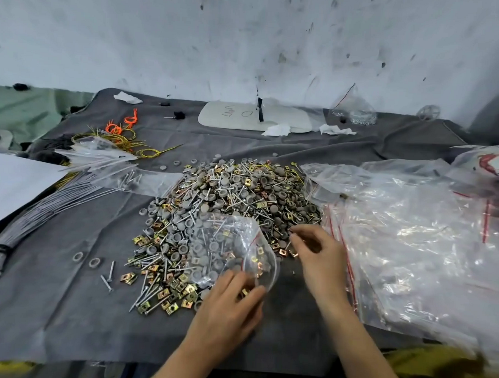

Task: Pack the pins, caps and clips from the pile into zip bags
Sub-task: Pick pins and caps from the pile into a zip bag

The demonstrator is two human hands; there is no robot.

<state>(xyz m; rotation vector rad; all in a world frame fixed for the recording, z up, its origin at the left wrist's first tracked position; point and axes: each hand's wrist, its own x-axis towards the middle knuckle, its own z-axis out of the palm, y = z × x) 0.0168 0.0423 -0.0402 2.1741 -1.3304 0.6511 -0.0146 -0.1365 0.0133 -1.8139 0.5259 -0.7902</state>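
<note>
Hundreds of pieces lay unpacked: one pile (231, 193) of grey round plastic caps (225, 182), silver metal pins (149, 288) and brass square clips (128, 278), heaped at the centre of the grey-cloth-covered table (65, 309) and spilling toward its near edge.

One clear zip bag with a red seal line (226, 245), lying over the pile's near side. My left hand (229, 305) gripped its near rim, fingers curled round the plastic. Contents: a few pieces at most; I could not tell those inside from those showing through from beneath.

My right hand (317, 254), at the pile's near right side, fingers bent toward the thumb. Whether it pinched a piece I could not tell, as the fingertips were blurred.

One stack of seemingly empty clear zip bags (412, 238), at the right edge, partly cut off.

One clear bag holding pins (134, 181), left of the pile, apparently finished.

Judgement: packing barely begun, nearly everything left to do.
</note>
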